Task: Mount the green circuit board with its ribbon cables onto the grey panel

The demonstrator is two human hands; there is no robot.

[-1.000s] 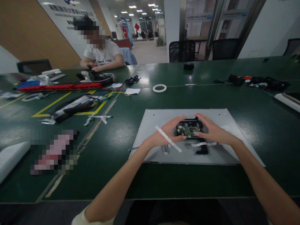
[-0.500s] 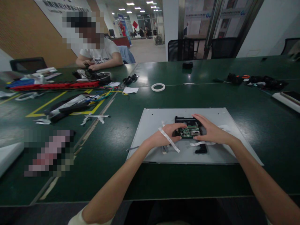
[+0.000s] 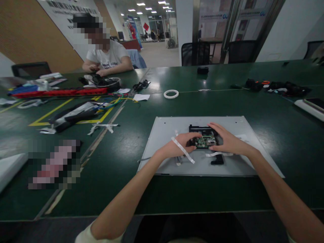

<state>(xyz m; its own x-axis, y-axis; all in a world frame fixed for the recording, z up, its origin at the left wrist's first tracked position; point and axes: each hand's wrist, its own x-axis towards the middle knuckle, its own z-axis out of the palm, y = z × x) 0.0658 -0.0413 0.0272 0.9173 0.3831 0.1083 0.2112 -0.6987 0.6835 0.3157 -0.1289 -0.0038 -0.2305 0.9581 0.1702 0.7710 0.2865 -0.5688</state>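
A green circuit board (image 3: 205,141) lies in a black plastic frame (image 3: 198,128) on the back of a light grey flat panel (image 3: 158,138). My left hand (image 3: 181,144) grips the board's left side, thumb and fingers bent around its edge. From the right, my right hand (image 3: 227,141) holds the opposite side, with fingertips at the upper and lower corners. A white tape strip (image 3: 187,155) hangs across the back of my left hand. Below my right hand are another white strip (image 3: 215,155) and a black plastic arm (image 3: 217,162). The board's side edges are partly hidden by my fingers.
A white tape roll (image 3: 171,94) lies beyond the panel on the green table (image 3: 141,199). Tape scraps (image 3: 103,127), a black bundle with wires (image 3: 73,118) and a blurred phone-like object (image 3: 55,163) are left. Black cables (image 3: 286,88) lie right. A person (image 3: 108,57) sits opposite.
Both hands keep nearly the same hold on the circuit board. The view has shifted very slightly, and the person opposite has moved their head a little.
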